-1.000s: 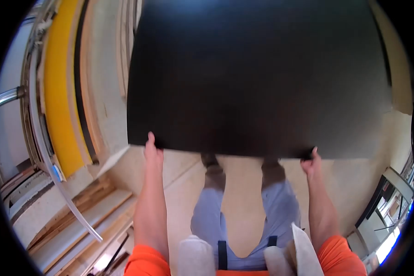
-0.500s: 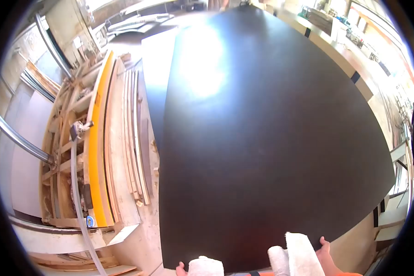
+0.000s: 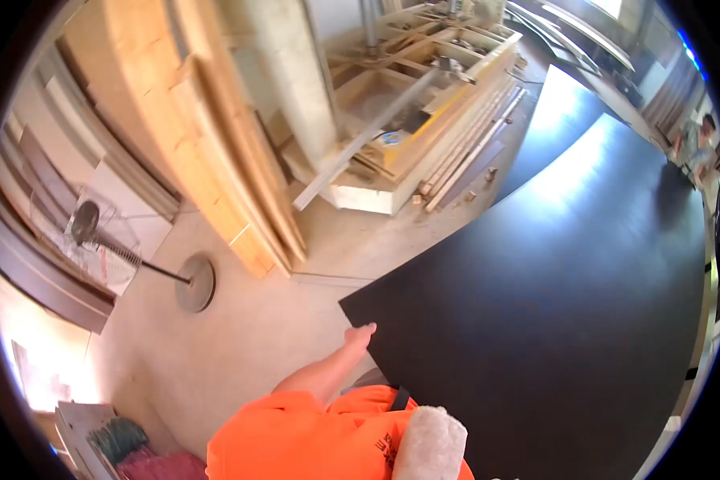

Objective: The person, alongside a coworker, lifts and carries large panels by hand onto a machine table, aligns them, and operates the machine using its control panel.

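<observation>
A large, dark, smooth panel (image 3: pixel 528 296) fills the right side of the head view, its surface shining with light from the far end. My left hand (image 3: pixel 360 336) grips its near left edge close to the corner, thumb on top and the other fingers hidden beneath. My right hand does not show. A pale, fuzzy roll (image 3: pixel 432 444) hangs in front of my orange shirt (image 3: pixel 304 440) at the bottom; what it belongs to is unclear. Under the panel's far left side lies another dark sheet (image 3: pixel 548 128).
A person (image 3: pixel 696 148) is at the panel's far end. To the left stand tall wooden boards (image 3: pixel 192 136) and a floor fan with a round base (image 3: pixel 196 282). Behind is a wooden frame with a yellow edge (image 3: pixel 432 112), wood strips (image 3: pixel 476 148) lying beside it.
My view has swung left, bringing the fan and tall boards into sight. The panel now sits further right in view. My right hand has left the picture; my left still holds the edge.
</observation>
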A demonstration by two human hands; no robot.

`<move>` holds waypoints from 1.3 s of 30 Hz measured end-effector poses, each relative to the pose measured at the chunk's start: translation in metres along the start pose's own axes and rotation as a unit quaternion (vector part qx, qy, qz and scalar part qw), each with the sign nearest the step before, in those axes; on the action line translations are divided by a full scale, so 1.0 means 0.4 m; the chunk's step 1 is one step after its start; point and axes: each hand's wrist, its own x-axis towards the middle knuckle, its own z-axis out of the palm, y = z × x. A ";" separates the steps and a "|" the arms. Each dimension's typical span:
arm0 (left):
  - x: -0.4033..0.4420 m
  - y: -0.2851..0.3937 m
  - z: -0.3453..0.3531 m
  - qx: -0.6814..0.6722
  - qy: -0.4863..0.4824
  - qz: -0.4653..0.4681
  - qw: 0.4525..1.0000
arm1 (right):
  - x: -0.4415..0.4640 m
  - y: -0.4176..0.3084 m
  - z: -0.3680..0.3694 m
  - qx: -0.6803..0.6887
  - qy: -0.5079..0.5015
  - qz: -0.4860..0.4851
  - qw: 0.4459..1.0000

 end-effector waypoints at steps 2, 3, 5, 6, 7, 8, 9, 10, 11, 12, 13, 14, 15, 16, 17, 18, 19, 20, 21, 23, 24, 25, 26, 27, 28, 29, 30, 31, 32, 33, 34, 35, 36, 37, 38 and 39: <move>-0.005 0.019 -0.123 0.051 0.026 0.023 0.998 | -0.005 0.107 -0.104 -0.017 -0.027 -0.006 0.999; -0.022 0.029 -0.279 0.028 0.015 0.020 0.999 | -0.059 0.196 -0.184 -0.020 -0.041 -0.015 0.999; -0.049 0.055 -0.444 0.043 0.021 0.024 0.999 | -0.115 0.320 -0.288 -0.020 -0.056 -0.022 0.998; -0.052 0.081 -0.506 0.046 0.020 0.031 0.998 | -0.141 0.384 -0.337 -0.013 -0.066 -0.032 0.997; 0.015 0.047 -0.579 0.000 -0.025 0.063 0.998 | -0.165 0.450 -0.386 -0.002 -0.080 -0.041 0.996; 0.042 0.045 -0.654 0.012 -0.018 0.067 0.998 | -0.189 0.521 -0.438 0.010 -0.090 -0.052 0.995; 0.089 0.032 -0.733 0.049 -0.013 0.058 0.997 | -0.214 0.594 -0.497 0.023 -0.097 -0.062 0.993; 0.179 -0.039 -0.816 0.000 -0.059 0.093 0.994 | -0.244 0.674 -0.551 0.037 -0.103 -0.073 0.991; 0.179 -0.034 -0.900 0.016 -0.070 0.073 0.995 | -0.268 0.765 -0.617 0.058 -0.107 -0.088 0.989; 0.184 -0.034 -0.989 0.000 -0.094 0.027 0.995 | -0.294 0.859 -0.686 0.082 -0.112 -0.105 0.985; 0.203 -0.060 -1.078 -0.050 -0.136 0.014 0.989 | -0.324 0.966 -0.757 0.106 -0.114 -0.131 0.979; 0.276 -0.096 -1.174 -0.048 -0.187 0.019 0.981 | -0.345 1.063 -0.826 0.125 -0.128 -0.170 0.969; 0.344 -0.118 -1.265 -0.087 -0.258 0.004 0.962 | -0.340 1.163 -0.915 0.133 -0.156 -0.240 0.949; 0.354 -0.110 -1.342 -0.121 -0.325 -0.028 0.938 | -0.512 1.227 -0.865 0.195 -0.074 -0.140 0.968; 0.364 -0.076 -1.413 -0.094 -0.258 -0.094 0.957 | -0.566 1.307 -0.894 0.175 -0.123 -0.175 0.961; 0.365 -0.057 -1.509 -0.033 -0.299 -0.075 0.951 | -0.594 1.368 -0.959 0.220 -0.039 -0.141 0.965; 0.335 -0.027 -1.614 -0.006 -0.380 -0.034 0.925 | -0.655 1.452 -0.993 0.267 0.049 -0.118 0.955; 0.327 -0.006 -1.686 0.047 -0.350 -0.027 0.935 | -0.670 1.533 -1.049 0.278 0.060 -0.123 0.951; 0.400 -0.020 -1.776 0.015 -0.461 -0.027 0.887 | -0.684 1.623 -1.100 0.286 0.070 -0.144 0.945; 0.400 -0.044 -1.802 0.120 -0.463 -0.034 0.877 | -0.766 1.790 -1.153 0.315 0.153 -0.119 0.929; 0.368 -0.086 -1.774 0.162 -0.473 -0.033 0.865 | -0.789 1.880 -1.196 0.304 0.172 -0.131 0.928; 0.331 -0.125 -1.759 0.191 -0.491 -0.032 0.849 | -0.787 1.988 -1.258 0.305 0.165 -0.132 0.928; 0.277 -0.174 -1.749 0.213 -0.512 -0.028 0.832 | -0.782 2.048 -1.340 0.304 0.160 -0.136 0.929; 0.225 -0.215 -1.742 0.233 -0.533 -0.029 0.813 | -0.786 2.127 -1.390 0.306 0.163 -0.129 0.929; 0.162 -0.267 -1.747 0.256 -0.552 -0.029 0.793 | -0.808 2.209 -1.441 0.311 0.171 -0.122 0.927; 0.104 -0.302 -1.767 0.279 -0.570 -0.031 0.773 | -0.867 2.283 -1.464 0.348 0.164 -0.114 0.916; 0.046 -0.327 -1.790 0.294 -0.587 -0.032 0.754 | -0.930 2.368 -1.487 0.342 0.171 -0.105 0.918; -0.006 -0.351 -1.829 0.304 -0.606 -0.035 0.734 | -0.996 2.428 -1.502 0.334 0.169 -0.108 0.921; -0.036 -0.371 -1.883 0.315 -0.618 -0.036 0.719 | -1.046 2.497 -1.529 0.323 0.171 -0.103 0.925; -0.048 -0.387 -1.946 0.325 -0.628 -0.036 0.707 | -1.077 2.576 -1.559 0.331 0.167 -0.093 0.924; -0.056 -0.401 -2.007 0.334 -0.638 -0.038 0.693 | -1.094 2.655 -1.586 0.337 0.159 -0.087 0.924; -0.050 -0.414 -2.077 0.340 -0.645 -0.042 0.683 | -1.108 2.733 -1.621 0.341 0.152 -0.085 0.924; -0.020 -0.420 -2.154 0.349 -0.649 -0.043 0.675 | -1.125 2.832 -1.652 0.345 0.148 -0.076 0.924; 0.016 -0.420 -2.231 0.354 -0.652 -0.042 0.669 | -1.137 2.932 -1.675 0.355 0.149 -0.064 0.921; 0.052 -0.422 -2.310 0.358 -0.654 -0.043 0.665 | -1.154 3.010 -1.711 0.363 0.150 -0.059 0.918; 0.105 -0.415 -2.390 0.363 -0.650 -0.046 0.666 | -1.175 3.073 -1.741 0.367 0.151 -0.054 0.916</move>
